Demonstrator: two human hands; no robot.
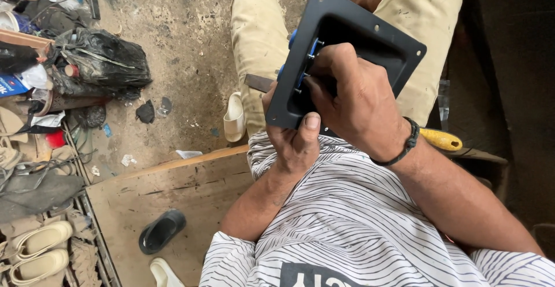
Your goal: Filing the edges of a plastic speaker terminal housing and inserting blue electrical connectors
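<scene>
A black recessed metal plate (pixel 370 35) with screw holes along its rim is held up over my lap. Blue connector parts (pixel 312 48) are set into its left side. My left hand (pixel 292 142) grips the plate's lower edge, thumb pressed on the rim. My right hand (pixel 352 99) reaches into the recess, its fingers closed at the blue parts. Whether it pinches a small part or tool is hidden by the fingers. A black bracelet (pixel 404 145) sits on my right wrist.
A yellow tool handle (pixel 442 139) lies by my right forearm. A wooden board (pixel 173 188) lies on the concrete floor with a black sandal (pixel 162 230) on it. A black plastic bag (pixel 101 58), scraps and pale shoes (pixel 37 249) crowd the left side.
</scene>
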